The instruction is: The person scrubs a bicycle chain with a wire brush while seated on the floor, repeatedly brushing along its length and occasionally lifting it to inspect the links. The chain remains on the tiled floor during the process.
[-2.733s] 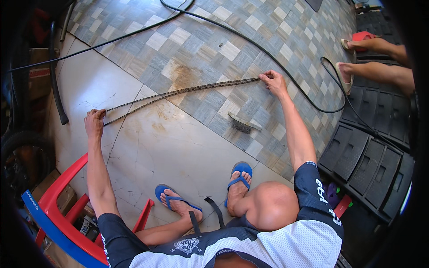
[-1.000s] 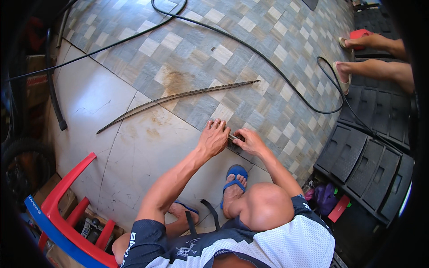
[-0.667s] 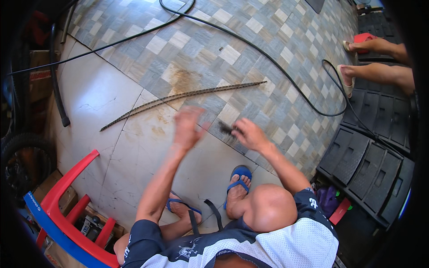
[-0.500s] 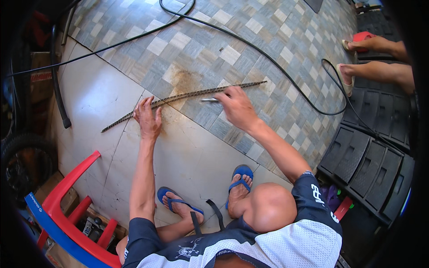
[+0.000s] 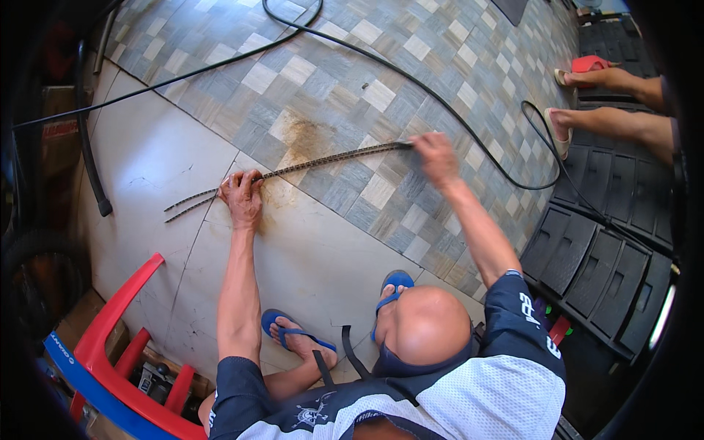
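A long, dark bicycle chain (image 5: pixel 334 157) lies doubled across the floor, its two loose ends apart at the left. My left hand (image 5: pixel 242 198) is closed over both strands near those ends, fingers pinched down on them. At the chain's far right end is my right hand (image 5: pixel 437 158), smeared by motion. Its fingers are closed, with the chain's folded end right at the fingertips. The slim silvery tool seen in this hand a moment ago is now mostly hidden by fingers and blur.
A brown stain (image 5: pixel 301 132) marks the tiles beyond the chain. A black cable (image 5: pixel 411 73) loops across the floor. At left are a red plastic chair (image 5: pixel 103 323) and a bike wheel (image 5: pixel 44 271). Black drawers (image 5: pixel 594 257) and another person's legs (image 5: pixel 616 125) are at right.
My left hand has closed on the chain, and its left ends have spread apart. My right hand has moved right and up to the chain's far end.
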Demonstrator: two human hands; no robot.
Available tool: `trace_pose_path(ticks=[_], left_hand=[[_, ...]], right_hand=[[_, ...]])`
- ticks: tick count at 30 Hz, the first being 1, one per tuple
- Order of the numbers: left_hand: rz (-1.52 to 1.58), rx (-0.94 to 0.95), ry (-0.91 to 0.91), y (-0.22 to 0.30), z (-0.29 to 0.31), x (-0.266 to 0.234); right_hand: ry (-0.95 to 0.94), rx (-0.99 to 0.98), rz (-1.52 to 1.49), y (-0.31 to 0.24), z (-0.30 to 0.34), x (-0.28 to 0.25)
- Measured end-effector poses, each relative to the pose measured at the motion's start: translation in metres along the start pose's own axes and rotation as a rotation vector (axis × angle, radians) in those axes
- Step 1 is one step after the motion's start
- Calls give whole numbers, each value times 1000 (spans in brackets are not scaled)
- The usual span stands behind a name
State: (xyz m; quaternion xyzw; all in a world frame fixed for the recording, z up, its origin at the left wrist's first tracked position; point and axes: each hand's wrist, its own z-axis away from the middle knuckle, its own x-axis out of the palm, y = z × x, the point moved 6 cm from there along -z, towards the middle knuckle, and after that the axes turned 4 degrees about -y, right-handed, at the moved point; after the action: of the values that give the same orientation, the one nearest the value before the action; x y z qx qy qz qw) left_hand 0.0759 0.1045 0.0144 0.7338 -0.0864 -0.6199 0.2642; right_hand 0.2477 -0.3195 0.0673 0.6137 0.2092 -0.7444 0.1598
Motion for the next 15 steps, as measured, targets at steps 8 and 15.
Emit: trace_pose_path(ticks=[8, 15], left_hand=[[32, -15, 46, 0, 1, -1], [72, -38, 3, -2, -2, -1]], right_hand=[[181, -393, -210, -187, -40, 40], [27, 35, 5, 9, -5, -23]])
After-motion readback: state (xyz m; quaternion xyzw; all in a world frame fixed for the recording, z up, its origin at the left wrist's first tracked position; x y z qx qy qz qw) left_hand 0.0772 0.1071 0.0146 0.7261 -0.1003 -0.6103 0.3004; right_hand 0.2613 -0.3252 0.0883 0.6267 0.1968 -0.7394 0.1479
